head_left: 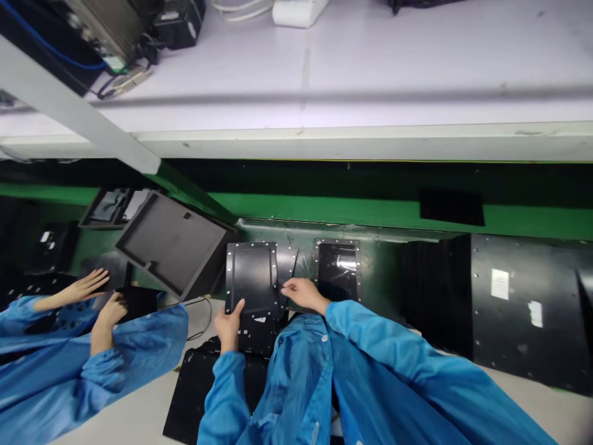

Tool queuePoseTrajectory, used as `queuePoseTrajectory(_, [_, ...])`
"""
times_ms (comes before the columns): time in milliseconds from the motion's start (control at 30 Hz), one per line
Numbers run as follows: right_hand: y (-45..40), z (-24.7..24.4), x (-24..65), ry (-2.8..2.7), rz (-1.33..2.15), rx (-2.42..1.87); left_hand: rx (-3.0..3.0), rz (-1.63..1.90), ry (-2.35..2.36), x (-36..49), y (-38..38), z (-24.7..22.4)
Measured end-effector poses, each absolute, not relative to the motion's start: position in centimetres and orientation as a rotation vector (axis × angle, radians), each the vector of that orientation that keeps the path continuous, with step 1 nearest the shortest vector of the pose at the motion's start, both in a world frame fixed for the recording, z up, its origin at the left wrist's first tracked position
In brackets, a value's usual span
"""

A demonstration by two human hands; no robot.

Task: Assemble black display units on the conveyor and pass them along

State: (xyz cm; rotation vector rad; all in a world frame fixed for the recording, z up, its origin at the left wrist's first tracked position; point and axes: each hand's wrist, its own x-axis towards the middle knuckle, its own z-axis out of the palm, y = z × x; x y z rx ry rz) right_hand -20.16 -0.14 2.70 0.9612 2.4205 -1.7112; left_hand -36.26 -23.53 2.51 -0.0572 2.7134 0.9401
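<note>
My left hand [228,326] holds the lower left edge of a black rectangular panel [251,278] dotted with small white spots along its border. The thumb lies on top of it. At the panel's right side is my right hand [304,293], its fingers pinched together near the edge; whatever sits between the fingertips is too small to name. Beneath the panel's right side, another dark sheet [286,262] sticks out at an angle. Further right on the green bench lies a second black panel [337,269] with similar spots and a shiny surface.
On the left, a co-worker's hands [95,296] rest over dark parts. A grey open tray [173,241] leans beside a slanted post [78,111]. Large black panels [528,309] are stacked at right, and a white shelf [370,142] spans above. More black sheets [199,392] lie low left.
</note>
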Motion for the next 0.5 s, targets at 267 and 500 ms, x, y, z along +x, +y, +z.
queuePoseTrajectory(267, [-2.4, 7.8, -21.3, 2.529, -1.692, 1.159, 0.826, 1.25, 2.42, -24.4, -20.1, 7.0])
queuePoseTrajectory(500, [3.6, 0.7, -12.2, 2.062, -2.241, 1.742, 0.617, 1.148, 2.367, -26.8, -9.9, -0.1])
